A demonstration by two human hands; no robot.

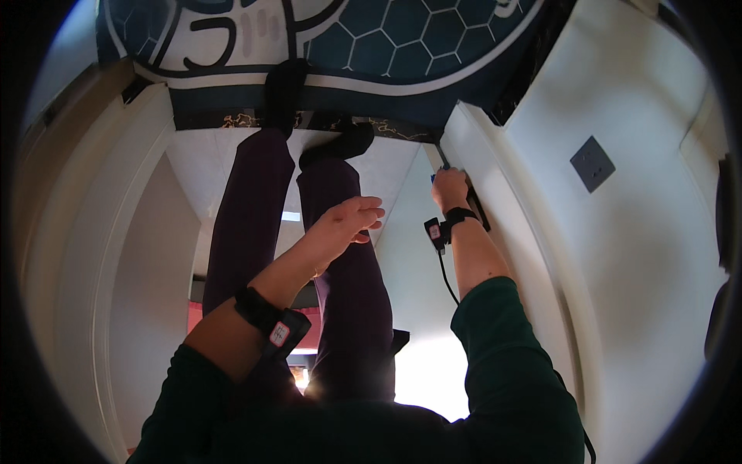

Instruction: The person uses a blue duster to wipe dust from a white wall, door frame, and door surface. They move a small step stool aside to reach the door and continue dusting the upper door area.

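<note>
My right hand (450,189) is closed at the inner side of a white door frame (503,174). Bits of something blue (433,179) show at its fingers; most of that small object is hidden by the hand. A dark plate (479,210) on the frame lies just beside my right wrist. My left hand (351,223) is held out over my leg, fingers stretched and nothing in them. Each forearm carries a strapped black device, one near the left wrist (288,332) and one at the right (436,233).
A dark rug (400,40) with white hexagon lines lies beyond the dark, gold-veined threshold (400,129). My feet in black socks (342,145) are at that threshold. Another white door frame (110,232) stands left. A dark socket plate (592,164) is on the right wall. A cable (444,272) hangs from the right-wrist device.
</note>
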